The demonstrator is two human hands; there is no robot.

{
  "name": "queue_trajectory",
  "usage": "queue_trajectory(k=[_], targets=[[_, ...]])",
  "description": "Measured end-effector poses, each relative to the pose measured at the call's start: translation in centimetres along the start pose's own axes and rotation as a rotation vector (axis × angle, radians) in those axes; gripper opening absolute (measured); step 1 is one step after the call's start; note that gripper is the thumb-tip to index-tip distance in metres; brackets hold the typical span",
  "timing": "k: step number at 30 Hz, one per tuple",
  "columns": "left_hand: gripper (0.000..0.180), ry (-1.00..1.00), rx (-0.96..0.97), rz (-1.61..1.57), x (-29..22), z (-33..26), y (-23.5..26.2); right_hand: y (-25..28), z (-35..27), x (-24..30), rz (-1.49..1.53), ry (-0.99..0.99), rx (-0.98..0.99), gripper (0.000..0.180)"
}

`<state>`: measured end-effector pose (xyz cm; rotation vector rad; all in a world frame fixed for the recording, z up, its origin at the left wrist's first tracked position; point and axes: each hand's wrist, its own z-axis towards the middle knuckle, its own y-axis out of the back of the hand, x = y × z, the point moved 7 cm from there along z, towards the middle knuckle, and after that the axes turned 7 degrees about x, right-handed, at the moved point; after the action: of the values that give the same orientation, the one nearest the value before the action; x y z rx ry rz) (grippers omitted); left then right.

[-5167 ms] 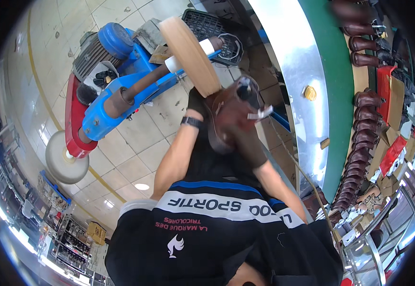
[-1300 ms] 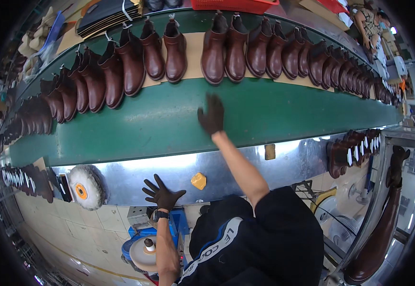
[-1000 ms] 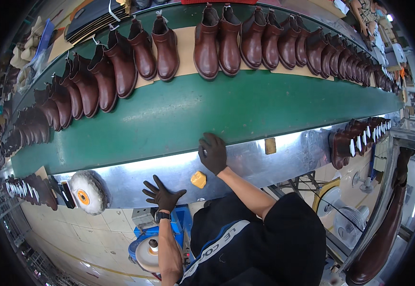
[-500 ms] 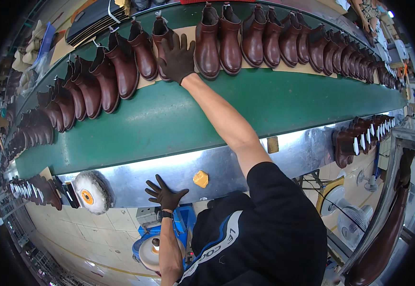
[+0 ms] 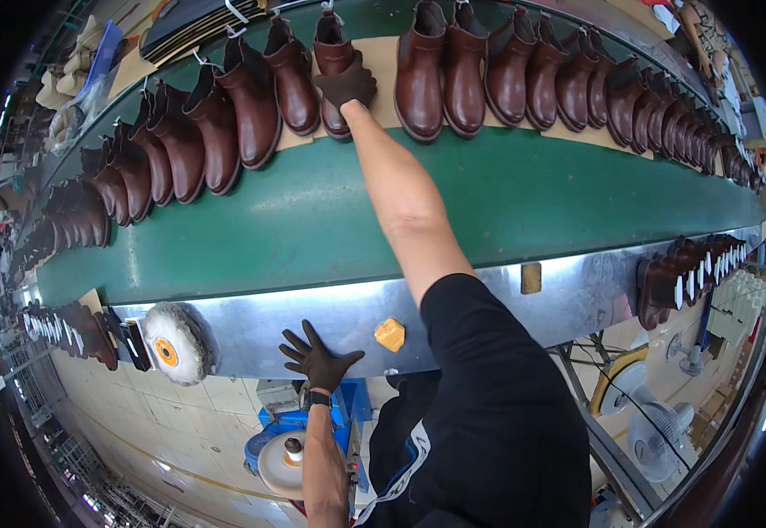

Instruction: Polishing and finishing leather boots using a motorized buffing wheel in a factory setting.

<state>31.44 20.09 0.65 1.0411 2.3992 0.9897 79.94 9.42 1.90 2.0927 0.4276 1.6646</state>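
Note:
My right hand [image 5: 348,85], in a dark brown glove, is closed round the front of a dark brown ankle boot [image 5: 334,58] in the row at the far side of the green conveyor belt [image 5: 313,220]. The boot stands upright, its toe partly covered by my glove. On the metal ledge [image 5: 251,333] near me, my left hand [image 5: 320,356] rests with its gloved fingers spread and nothing in them. To its right lies a yellow lump [image 5: 390,334], perhaps wax. A fluffy white buffing wheel [image 5: 177,343] with an orange centre stands on the ledge to its left.
More brown boots [image 5: 467,75] line the belt's far side on cardboard. Boots with white tags [image 5: 665,286] lie at the ledge's right end, others [image 5: 79,333] at its left end. A small brown block [image 5: 531,278] sits on the ledge. A fan [image 5: 660,431] stands lower right.
My right hand has gone from spread fingers over the boot to a grip on it. The whole view has shifted slightly. My left hand stays spread on the ledge.

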Motion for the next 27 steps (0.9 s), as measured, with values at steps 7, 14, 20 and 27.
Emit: queue_trajectory(k=[7, 14, 20, 27], targets=[[0.093, -0.341, -0.132, -0.335, 6.2, 2.0, -2.7, 2.3, -24.7, 2.0, 0.521, 0.598, 0.577, 0.045], [0.073, -0.615, 0.123, -1.776, 5.2, -10.3, -1.7, 12.5, -46.1, 3.2, 0.741, 0.448, 0.985, 0.084], [0.07, -0.92, 0.451, -1.946, 8.7, -19.9, -3.8, 16.4, -49.0, 8.5, 0.197, 1.027, 1.297, 0.079], [0.07, -0.911, 0.007, -0.722, 18.4, -21.6, -18.0, 13.1, -63.3, 6.4, -0.427, 1.061, 2.549, 0.079]])
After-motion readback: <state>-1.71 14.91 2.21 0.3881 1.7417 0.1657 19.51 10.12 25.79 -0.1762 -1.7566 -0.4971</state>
